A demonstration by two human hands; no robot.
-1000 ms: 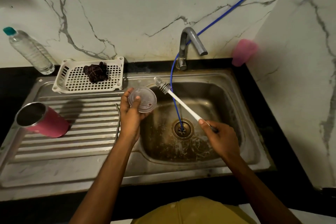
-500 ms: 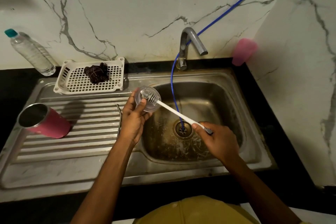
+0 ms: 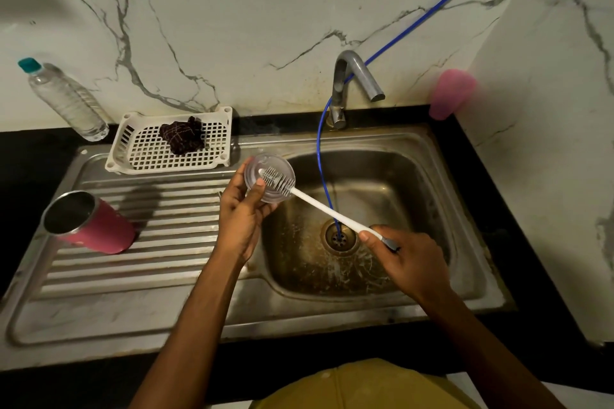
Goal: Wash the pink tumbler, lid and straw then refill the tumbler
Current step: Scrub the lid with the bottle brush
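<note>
- Left hand [image 3: 240,216], frame centre: grasping clear lid [image 3: 262,164].
- Right hand [image 3: 410,261], lower right: grasping brush [image 3: 324,206]; bristles touching lid.
- Pink tumbler [image 3: 91,226], left: on drainboard.

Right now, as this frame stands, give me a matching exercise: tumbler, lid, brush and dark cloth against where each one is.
Things:
1. tumbler
2. lid
3. brush
4. dark cloth

Places:
A. in the white basket
B. held in the left hand
C. on the ridged drainboard
D. handle held in the right hand

Pairs: 1-C, 2-B, 3-D, 4-A.
</note>
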